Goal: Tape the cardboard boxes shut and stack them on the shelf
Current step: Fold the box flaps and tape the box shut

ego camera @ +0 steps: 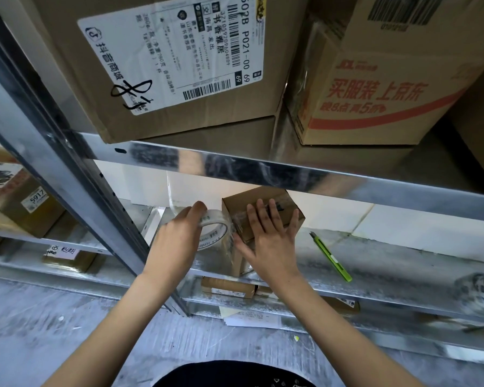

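Note:
A small brown cardboard box (243,203) stands on the metal shelf (403,263) in the middle of the head view. My right hand (268,236) lies flat on its top with fingers spread and straight. A roll of clear tape (217,233) sits against the box's left side, and a strip of tape runs from it onto the box. My left hand (179,233) grips the roll from the left, fingers curled over its top.
A green utility knife (330,256) lies on the shelf to the right of the box. Large cardboard boxes (179,65) fill the upper shelf, behind its front rail (263,169). A shelf upright (81,174) slants down on the left. Smaller boxes (227,286) sit on lower shelves.

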A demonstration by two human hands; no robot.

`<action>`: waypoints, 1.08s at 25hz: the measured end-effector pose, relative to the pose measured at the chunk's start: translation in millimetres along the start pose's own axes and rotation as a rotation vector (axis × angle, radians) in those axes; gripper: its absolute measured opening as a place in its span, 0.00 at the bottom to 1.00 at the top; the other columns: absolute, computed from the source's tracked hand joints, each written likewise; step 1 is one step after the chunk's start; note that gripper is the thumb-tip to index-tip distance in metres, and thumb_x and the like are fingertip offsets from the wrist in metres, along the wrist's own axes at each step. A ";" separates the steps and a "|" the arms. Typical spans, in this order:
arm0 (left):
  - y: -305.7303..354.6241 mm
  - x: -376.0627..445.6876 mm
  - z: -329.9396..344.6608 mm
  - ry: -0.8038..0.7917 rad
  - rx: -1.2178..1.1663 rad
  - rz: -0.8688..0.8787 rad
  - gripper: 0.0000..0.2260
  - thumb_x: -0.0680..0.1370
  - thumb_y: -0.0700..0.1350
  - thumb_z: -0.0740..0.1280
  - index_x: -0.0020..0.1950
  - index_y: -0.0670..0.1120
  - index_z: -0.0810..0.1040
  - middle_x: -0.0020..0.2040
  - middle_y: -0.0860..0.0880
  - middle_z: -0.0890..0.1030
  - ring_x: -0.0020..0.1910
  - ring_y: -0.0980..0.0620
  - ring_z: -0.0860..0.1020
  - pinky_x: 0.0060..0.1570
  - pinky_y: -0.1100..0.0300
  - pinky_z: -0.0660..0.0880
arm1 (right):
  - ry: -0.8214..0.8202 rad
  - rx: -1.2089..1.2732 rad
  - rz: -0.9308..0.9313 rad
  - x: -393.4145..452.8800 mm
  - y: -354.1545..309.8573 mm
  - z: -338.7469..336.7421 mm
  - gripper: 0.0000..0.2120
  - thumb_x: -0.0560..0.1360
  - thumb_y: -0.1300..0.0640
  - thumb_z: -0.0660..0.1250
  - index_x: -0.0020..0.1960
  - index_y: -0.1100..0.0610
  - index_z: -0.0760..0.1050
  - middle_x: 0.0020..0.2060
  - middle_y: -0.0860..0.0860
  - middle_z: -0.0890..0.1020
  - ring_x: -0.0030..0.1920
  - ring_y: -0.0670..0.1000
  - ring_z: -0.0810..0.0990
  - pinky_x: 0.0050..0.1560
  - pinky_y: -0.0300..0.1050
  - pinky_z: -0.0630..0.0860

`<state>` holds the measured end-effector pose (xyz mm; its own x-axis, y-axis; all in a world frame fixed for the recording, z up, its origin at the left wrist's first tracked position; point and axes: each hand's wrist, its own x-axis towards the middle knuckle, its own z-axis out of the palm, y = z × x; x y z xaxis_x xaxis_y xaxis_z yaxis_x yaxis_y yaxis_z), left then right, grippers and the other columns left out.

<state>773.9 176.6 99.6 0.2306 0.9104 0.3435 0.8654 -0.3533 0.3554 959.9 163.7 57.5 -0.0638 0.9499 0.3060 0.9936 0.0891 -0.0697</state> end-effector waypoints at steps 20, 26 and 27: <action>-13.0 -41.5 81.9 -0.010 -0.879 -0.674 0.24 0.75 0.41 0.70 0.68 0.46 0.64 0.56 0.45 0.74 0.56 0.46 0.76 0.55 0.49 0.75 | -0.454 0.139 0.248 16.8 28.4 -32.3 0.57 0.60 0.19 0.55 0.76 0.45 0.35 0.75 0.53 0.33 0.74 0.59 0.31 0.73 0.63 0.36; 34.3 -27.7 69.6 -0.345 -1.245 -0.917 0.25 0.74 0.64 0.64 0.64 0.51 0.71 0.61 0.50 0.75 0.60 0.51 0.73 0.59 0.59 0.66 | -0.112 0.531 0.411 -11.5 27.6 -30.9 0.51 0.60 0.26 0.63 0.77 0.45 0.53 0.76 0.47 0.50 0.75 0.51 0.45 0.75 0.55 0.51; 36.5 -21.7 65.8 -0.264 -1.203 -0.859 0.28 0.72 0.67 0.64 0.65 0.51 0.72 0.61 0.51 0.76 0.60 0.51 0.74 0.59 0.59 0.67 | -0.061 0.691 0.465 -16.2 23.4 -30.1 0.49 0.59 0.27 0.64 0.75 0.44 0.57 0.75 0.45 0.54 0.74 0.47 0.48 0.74 0.50 0.53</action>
<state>829.7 158.2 48.0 0.0414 0.8917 -0.4508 -0.0673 0.4526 0.8892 987.0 141.4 79.6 0.3141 0.9480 0.0513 0.6398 -0.1714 -0.7492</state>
